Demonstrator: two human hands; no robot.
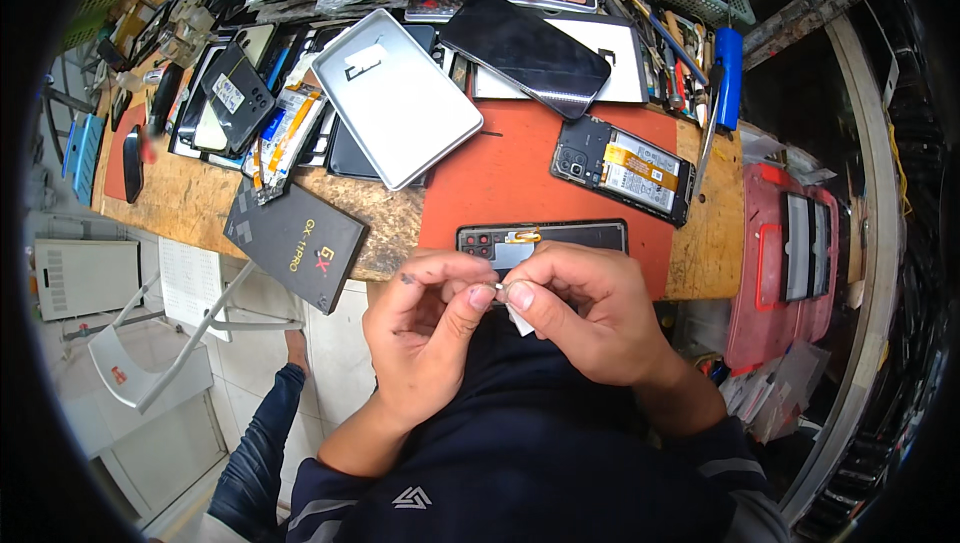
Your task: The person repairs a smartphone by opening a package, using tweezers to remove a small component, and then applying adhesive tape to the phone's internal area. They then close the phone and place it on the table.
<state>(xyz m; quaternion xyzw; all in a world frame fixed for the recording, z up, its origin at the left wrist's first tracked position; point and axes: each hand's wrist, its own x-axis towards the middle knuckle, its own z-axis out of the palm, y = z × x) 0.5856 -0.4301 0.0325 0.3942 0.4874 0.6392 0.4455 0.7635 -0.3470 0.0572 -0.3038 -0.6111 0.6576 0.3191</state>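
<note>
My left hand (428,331) and my right hand (592,315) meet at the bench's near edge, thumbs and forefingers pinching a tiny pale piece between them. A small white scrap (519,321) hangs below my right thumb; whether it is paper or film I cannot make out. Just beyond my fingers lies a dark phone back (590,235) with camera rings and a gold-coloured flex piece, partly covered by my hands. Farther right rests an opened phone (635,175), its battery and orange flex cable exposed. Both sit on a reddish mat (470,205).
A silvery-white tray (400,108) and a black phone (530,53) lie behind the mat. Black box (295,243) overhangs the left edge. Phone parts (285,138), a screwdriver (708,138), and a blue cylinder (728,78) surround the work area. Another person's leg (262,443) shows lower left.
</note>
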